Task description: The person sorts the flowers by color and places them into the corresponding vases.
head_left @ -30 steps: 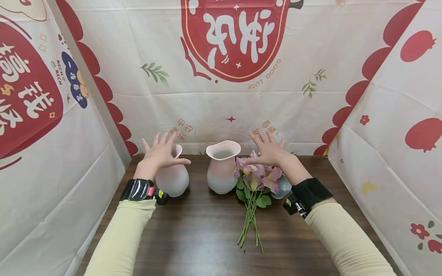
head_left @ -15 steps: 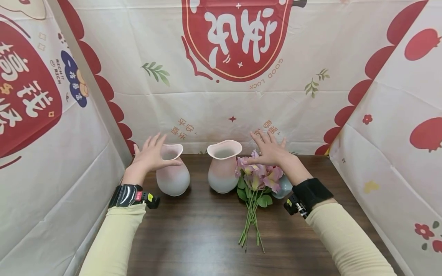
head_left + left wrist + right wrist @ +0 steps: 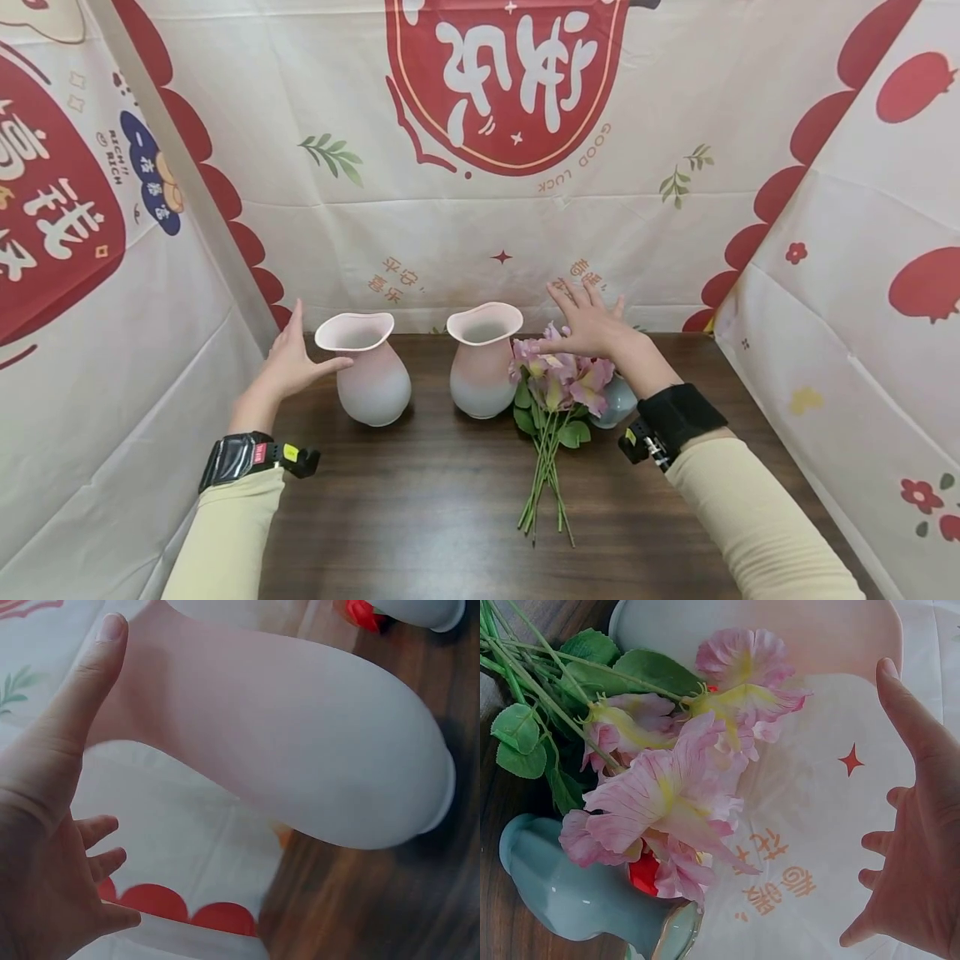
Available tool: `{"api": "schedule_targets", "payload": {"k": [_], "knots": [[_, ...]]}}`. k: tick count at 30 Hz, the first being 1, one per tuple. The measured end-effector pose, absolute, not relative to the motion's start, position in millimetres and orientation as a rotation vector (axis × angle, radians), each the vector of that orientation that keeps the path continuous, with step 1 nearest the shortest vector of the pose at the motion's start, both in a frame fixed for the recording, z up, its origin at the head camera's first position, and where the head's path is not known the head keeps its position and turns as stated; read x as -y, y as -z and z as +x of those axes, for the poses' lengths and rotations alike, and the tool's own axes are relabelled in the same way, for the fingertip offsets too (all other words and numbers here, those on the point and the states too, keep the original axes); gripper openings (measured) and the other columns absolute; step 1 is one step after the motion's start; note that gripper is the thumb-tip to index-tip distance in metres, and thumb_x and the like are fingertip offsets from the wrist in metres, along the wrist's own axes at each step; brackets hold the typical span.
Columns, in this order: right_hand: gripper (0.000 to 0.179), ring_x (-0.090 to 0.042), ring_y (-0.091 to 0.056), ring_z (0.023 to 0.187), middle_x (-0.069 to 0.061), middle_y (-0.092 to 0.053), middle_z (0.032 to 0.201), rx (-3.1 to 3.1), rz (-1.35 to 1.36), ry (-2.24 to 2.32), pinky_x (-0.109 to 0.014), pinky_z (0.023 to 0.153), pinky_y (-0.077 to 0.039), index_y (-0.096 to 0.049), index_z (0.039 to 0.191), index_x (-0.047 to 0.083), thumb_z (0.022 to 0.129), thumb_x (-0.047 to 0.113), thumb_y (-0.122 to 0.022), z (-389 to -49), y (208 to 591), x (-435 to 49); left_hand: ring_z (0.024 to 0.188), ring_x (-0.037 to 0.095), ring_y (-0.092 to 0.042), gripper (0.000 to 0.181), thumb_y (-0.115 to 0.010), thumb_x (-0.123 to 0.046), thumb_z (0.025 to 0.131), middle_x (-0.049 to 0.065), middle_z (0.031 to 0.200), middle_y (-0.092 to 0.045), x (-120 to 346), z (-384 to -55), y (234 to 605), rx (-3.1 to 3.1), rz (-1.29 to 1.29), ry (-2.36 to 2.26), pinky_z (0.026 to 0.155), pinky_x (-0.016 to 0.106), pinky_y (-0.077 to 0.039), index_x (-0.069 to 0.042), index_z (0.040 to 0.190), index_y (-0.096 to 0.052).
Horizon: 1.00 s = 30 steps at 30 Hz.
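My left hand point(image 3: 291, 362) is spread beside the left pink-and-white vase point(image 3: 375, 387), holding nothing. In the left wrist view its thumb overlaps the narrow neck of that vase point(image 3: 300, 727), and the other fingers extend below it. A similar vase point(image 3: 483, 379) with a wavy rim stands upright at the centre. Over a bunch of pink-purple flowers point(image 3: 558, 387) my right hand point(image 3: 596, 331) hovers, fingers spread and holding nothing. The right wrist view shows the blossoms point(image 3: 667, 799) apart from the fingers. A small blue-green vase point(image 3: 585, 881) is partly hidden behind the flowers.
Everything stands on a dark wooden table point(image 3: 420, 517), with the green flower stems point(image 3: 546, 492) pointing toward its front edge. Printed white cloth point(image 3: 337, 242) hangs behind the table and along both sides. A red object point(image 3: 363, 613) shows near the centre vase in the left wrist view.
My left hand has moved left and slightly down from in front of the left vase, uncovering its rim. The right hand has stayed nearly still over the flowers; the vases have not moved.
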State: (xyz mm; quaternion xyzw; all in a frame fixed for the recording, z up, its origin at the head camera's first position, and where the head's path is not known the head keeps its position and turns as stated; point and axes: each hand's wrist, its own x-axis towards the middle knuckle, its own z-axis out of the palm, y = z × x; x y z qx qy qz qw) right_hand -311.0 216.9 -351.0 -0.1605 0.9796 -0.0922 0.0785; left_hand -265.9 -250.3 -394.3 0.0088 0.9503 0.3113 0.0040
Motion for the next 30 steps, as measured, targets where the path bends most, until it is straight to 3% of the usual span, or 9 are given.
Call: {"api": "schedule_targets", "payload": {"k": [8, 16, 30], "knots": [[0.108, -0.045, 0.013, 0.153, -0.015, 0.004, 0.169, -2.925, -0.468, 0.298, -0.085, 0.104, 0.012, -0.004, 0.162, 0.022, 0.084, 0.064, -0.067, -309.7, 353.2, -216.9, 0.151, 0.050, -0.012, 0.128, -0.077, -0.053, 0.082, 0.028, 0.165, -0.005, 251.1, -262.6, 424.4, -2.899, 0.046, -1.108, 0.116, 0.071, -0.020, -0.009, 0.158, 0.017], [0.109, -0.046, 0.010, 0.153, -0.017, 0.003, 0.168, -2.934, -0.459, 0.283, -0.084, 0.105, 0.012, -0.003, 0.162, 0.022, 0.084, 0.061, -0.069, -311.3, 357.8, -217.5, 0.149, 0.046, -0.024, 0.108, -0.076, -0.044, 0.086, 0.027, 0.159, -0.025, 238.3, -264.9, 444.3, -2.826, 0.072, -1.334, 0.118, 0.067, -0.022, -0.008, 0.158, -0.005], [0.112, -0.046, 0.007, 0.153, -0.017, 0.001, 0.168, -2.932, -0.459, 0.259, -0.083, 0.107, 0.009, -0.003, 0.162, 0.022, 0.082, 0.065, -0.069, -315.9, 359.6, -220.5, 0.148, 0.039, -0.030, 0.100, -0.078, -0.040, 0.085, 0.021, 0.157, -0.032, 225.7, -270.5, 459.7, -2.792, 0.057, -1.534, 0.120, 0.062, -0.024, -0.006, 0.156, -0.016]]}}
